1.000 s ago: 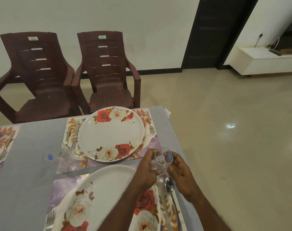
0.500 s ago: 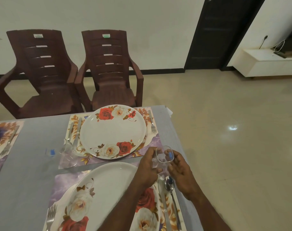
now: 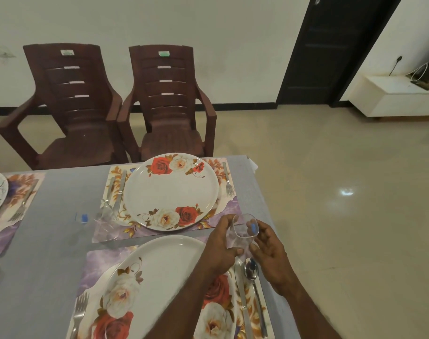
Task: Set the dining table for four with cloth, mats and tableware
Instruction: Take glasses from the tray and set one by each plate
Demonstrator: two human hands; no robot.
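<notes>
Glass (image 3: 244,231) upright, mouth up, btwn left hand (image 3: 219,250), right hand (image 3: 269,253)

No text, brand or number can be read anywhere; the left chair (image 3: 69,104) carries a pale sticker (image 3: 67,52) on its top rail, its print too small to make out; the right chair (image 3: 168,99) carries a green sticker (image 3: 163,54), likewise illegible; the clear glass (image 3: 244,228) bears a small blue label (image 3: 252,227), blurred; another blue label (image 3: 84,218) shows on a second glass (image 3: 82,217) on the worktop (image 3: 49,241), also unreadable.
</notes>
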